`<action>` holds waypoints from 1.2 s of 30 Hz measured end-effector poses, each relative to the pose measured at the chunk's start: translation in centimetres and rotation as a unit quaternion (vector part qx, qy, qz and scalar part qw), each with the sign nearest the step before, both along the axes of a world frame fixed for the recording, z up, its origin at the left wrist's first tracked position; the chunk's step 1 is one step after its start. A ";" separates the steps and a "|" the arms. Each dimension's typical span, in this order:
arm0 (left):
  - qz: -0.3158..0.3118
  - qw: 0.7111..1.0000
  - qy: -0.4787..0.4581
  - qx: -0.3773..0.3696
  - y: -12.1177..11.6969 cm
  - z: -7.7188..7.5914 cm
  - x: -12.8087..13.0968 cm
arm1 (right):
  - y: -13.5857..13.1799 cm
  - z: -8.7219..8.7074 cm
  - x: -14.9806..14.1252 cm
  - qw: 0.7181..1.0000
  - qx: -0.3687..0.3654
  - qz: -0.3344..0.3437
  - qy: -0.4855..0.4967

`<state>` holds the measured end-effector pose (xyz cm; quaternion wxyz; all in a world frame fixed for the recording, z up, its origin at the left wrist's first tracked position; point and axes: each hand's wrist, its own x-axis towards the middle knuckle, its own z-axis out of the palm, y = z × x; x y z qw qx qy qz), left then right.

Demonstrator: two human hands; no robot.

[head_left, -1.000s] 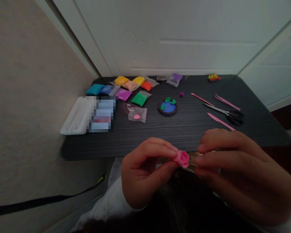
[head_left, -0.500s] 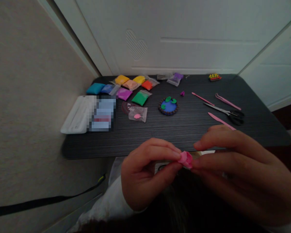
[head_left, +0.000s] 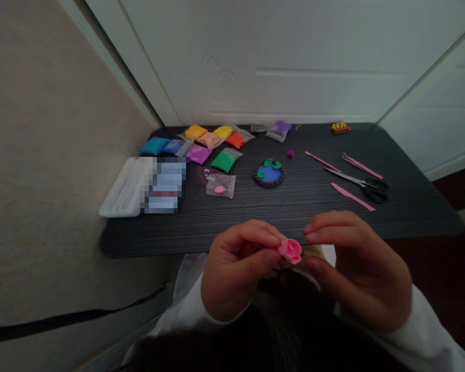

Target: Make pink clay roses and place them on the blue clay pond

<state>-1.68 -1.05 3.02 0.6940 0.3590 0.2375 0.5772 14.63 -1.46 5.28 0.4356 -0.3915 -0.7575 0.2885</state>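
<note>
Currently, left hand [head_left: 228, 276] pinches pink flower [head_left: 290, 251] by one side between thumb and fingers, near the front edge of the table [head_left: 178, 232]; right hand [head_left: 366, 276] just beside it, fingers parted, nothing visible held. Risk: flower looks soft, so over-squeezing could flatten it; a loose pinch could drop it.

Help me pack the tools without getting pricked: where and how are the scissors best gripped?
Grip the scissors by their black handles, probably coming from the right: they lie on that side, while the tapering metal blades point left and away. With a pink knife-like tool on the near side, that end seems easiest.
</note>
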 end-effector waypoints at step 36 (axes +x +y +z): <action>-0.009 0.999 0.013 -0.039 0.1 -1.0 0.7 | -0.1 -1.9 -2.0 0.990 -0.030 0.005 0.140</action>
